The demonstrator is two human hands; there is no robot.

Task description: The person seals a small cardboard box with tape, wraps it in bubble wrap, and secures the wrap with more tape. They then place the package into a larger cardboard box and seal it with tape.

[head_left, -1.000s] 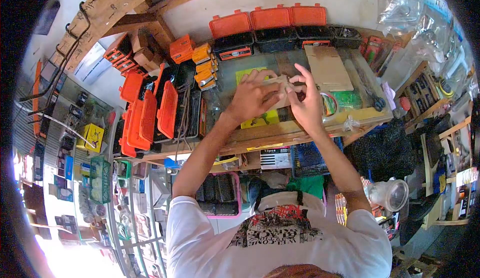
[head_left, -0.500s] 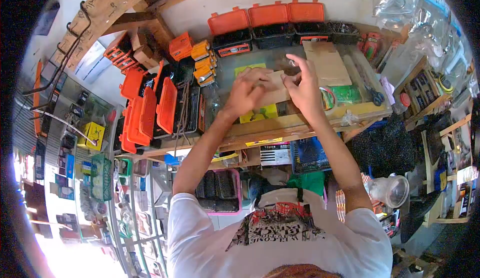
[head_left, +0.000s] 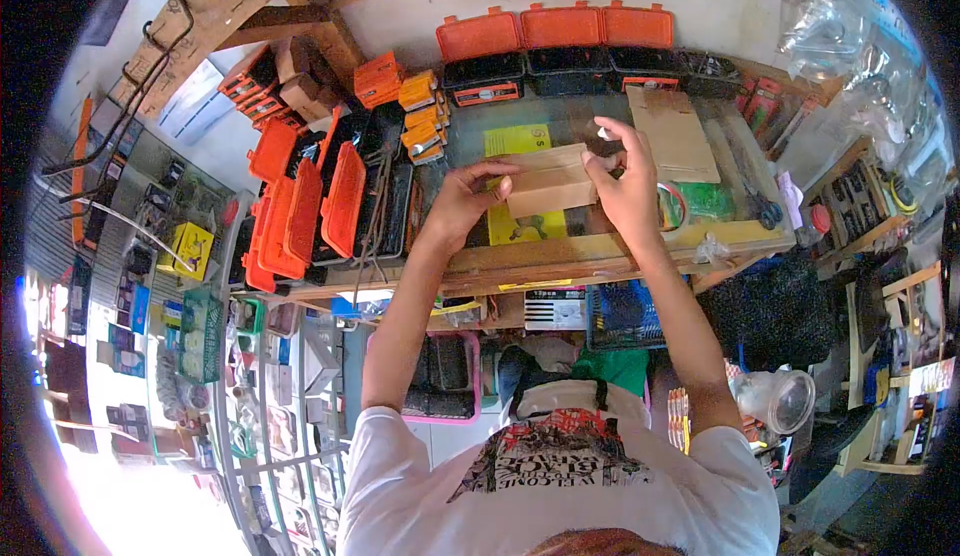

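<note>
A small folded piece of brown cardboard [head_left: 553, 199] is held up over the glass-topped workbench [head_left: 590, 116], with a crease running along its length. My left hand [head_left: 466, 204] pinches its left end between thumb and fingers. At the other end, my right hand [head_left: 630, 184] grips the cardboard with the thumb, while the index finger is raised and bent. A small white bit [head_left: 603, 134] shows by that fingertip; I cannot make out what it is. Behind and below the cardboard lies a yellow printed sheet [head_left: 530, 228], partly covered.
Black toolboxes with orange lids [head_left: 560, 66] line the back, and more orange lids [head_left: 300, 216] stand at left beside small orange-yellow boxes [head_left: 423, 116]. To the right lie a flat cardboard sheet [head_left: 672, 136], a tape roll [head_left: 672, 206], a green packet [head_left: 710, 201] and scissors [head_left: 765, 211].
My left hand has moved left off the cardboard's face to its left end. The cardboard now shows a clear fold. The view has shifted slightly, moving the bench rightward.
</note>
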